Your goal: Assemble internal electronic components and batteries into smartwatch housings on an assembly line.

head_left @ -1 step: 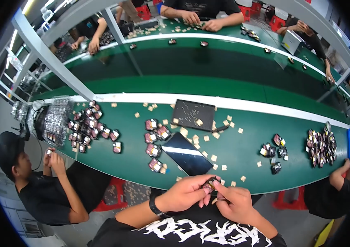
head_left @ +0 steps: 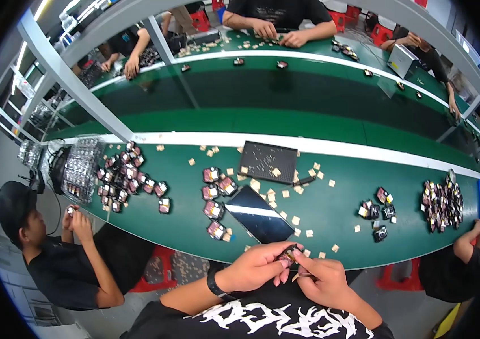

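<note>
Close to my body, just past the table's near edge, my left hand (head_left: 258, 264) is closed around a small black part with a dark reddish face (head_left: 288, 257). My right hand (head_left: 320, 277) pinches the same part from the other side, thumb resting on its top. A thin pale-tipped piece (head_left: 296, 277) sticks out beneath the right fingers; what it is I cannot make out. Right beyond my hands lies a dark glossy tablet-like slab (head_left: 259, 214). Several similar black parts (head_left: 213, 210) stand in a group to its left.
Small beige squares (head_left: 285, 194) are scattered around a black tray (head_left: 268, 161). More parts lie in heaps at left (head_left: 124, 172) and right (head_left: 442, 203). A co-worker (head_left: 42, 248) sits at left, others at right and across the green belt (head_left: 223, 116). A grey post (head_left: 76, 79) rises at left.
The whole view has shifted slightly, so the table's things appear a little to the right and lower. Both hands keep the same hold on the black part.
</note>
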